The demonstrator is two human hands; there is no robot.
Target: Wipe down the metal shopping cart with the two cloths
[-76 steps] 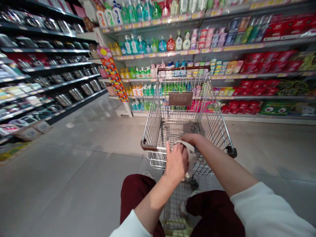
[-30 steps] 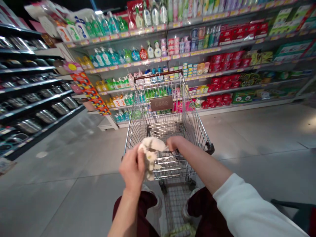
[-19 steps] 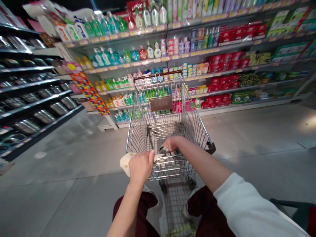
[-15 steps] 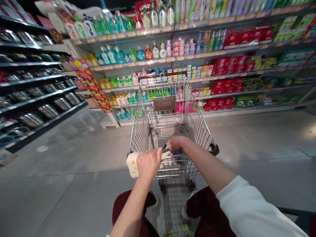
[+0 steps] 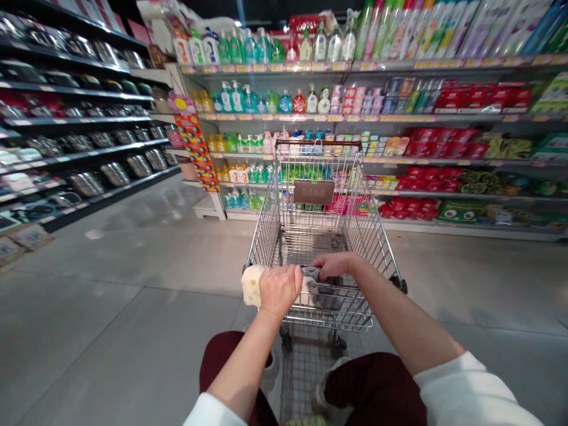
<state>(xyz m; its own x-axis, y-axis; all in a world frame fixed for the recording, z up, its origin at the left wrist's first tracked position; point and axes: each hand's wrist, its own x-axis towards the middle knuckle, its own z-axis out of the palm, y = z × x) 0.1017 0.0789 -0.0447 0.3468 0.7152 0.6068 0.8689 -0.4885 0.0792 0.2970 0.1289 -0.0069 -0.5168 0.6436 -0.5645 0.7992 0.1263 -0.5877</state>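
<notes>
A metal wire shopping cart (image 5: 310,236) stands right in front of me, with a brown plate on its far end. My left hand (image 5: 280,289) is wrapped round the near handle area, over a cream cloth (image 5: 251,286) with pale spots. Just right of it, my right hand (image 5: 332,265) reaches over the near edge of the cart, its fingers bent round a grey cloth (image 5: 327,294). Part of that cloth hangs behind the wires. The fingertips of my right hand are partly hidden.
Shelves of bottles (image 5: 284,68) and red boxes stretch across beyond the cart. Metal pots (image 5: 89,183) fill a dark shelf on the left. An orange display strip (image 5: 197,152) marks the shelf's end. My legs and shoes are close below the cart.
The view has shifted, so cart and shelves sit further right. My right hand has moved a little away from my left hand, and more of the grey cloth shows.
</notes>
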